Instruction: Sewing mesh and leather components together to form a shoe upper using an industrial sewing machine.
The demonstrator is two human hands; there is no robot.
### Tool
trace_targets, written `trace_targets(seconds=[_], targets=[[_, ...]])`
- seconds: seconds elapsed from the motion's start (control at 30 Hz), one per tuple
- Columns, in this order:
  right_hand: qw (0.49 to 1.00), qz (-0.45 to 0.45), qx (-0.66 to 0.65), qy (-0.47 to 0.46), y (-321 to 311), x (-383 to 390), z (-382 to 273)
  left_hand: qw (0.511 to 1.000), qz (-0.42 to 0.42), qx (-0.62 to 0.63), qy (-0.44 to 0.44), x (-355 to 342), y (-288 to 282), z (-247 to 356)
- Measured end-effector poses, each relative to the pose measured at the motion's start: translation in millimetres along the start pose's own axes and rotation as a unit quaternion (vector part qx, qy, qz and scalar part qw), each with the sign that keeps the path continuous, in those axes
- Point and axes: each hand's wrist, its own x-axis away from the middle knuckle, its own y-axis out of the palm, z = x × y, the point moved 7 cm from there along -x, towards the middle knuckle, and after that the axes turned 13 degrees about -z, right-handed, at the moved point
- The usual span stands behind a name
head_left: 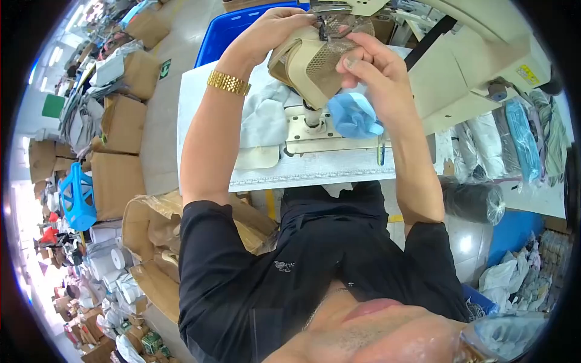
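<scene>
A beige sewn piece with a mesh panel (325, 65) hangs over the post of a sewing machine (445, 72), just below the presser foot (324, 27). My left hand (281, 29) grips its upper left side, with the fingertips close to the foot and partly hidden behind the piece. At its right edge, my right hand (378, 63) is closed, the thumb and bent fingers on the mesh and the index finger reaching toward the foot. A sheer brownish mesh part (357, 27) shows beside the foot. Crumpled blue film or cloth (354, 115) lies below my right hand.
The white table (206, 136) carries pale cloth (263, 115), a ruler strip (290, 181) and a slim pen-like tool (380, 150). Behind it stands a blue bin (227, 33). Cardboard boxes (118, 184) line the left, a blue stool (77, 196) among them; wrapped fabric rolls (490, 142) are at right.
</scene>
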Motion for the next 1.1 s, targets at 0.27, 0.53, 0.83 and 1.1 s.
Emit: trace_targets(seconds=[0.27, 0.53, 0.83, 1.1], targets=[[1.0, 0.016, -0.002, -0.01, 3.3, -1.1, -12.9, 0.98, 0.126, 0.087, 0.124, 14.5, 9.3, 11.0], [1.0, 0.003, -0.006, -0.013, -1.6, 1.7, -2.0, 0.969, 0.202, 0.015, 0.14, 22.4, 6.4, 29.9], [0.963, 0.078, 0.241, -0.09, -44.1, 58.0, -92.8, 0.979, 0.155, 0.001, 0.132, 24.1, 8.6, 37.2], [0.568, 0.382, 0.727, -0.053, -330.7, 132.6, -316.5, 0.967, 0.191, 0.002, 0.17, 19.7, 14.9, 39.8]])
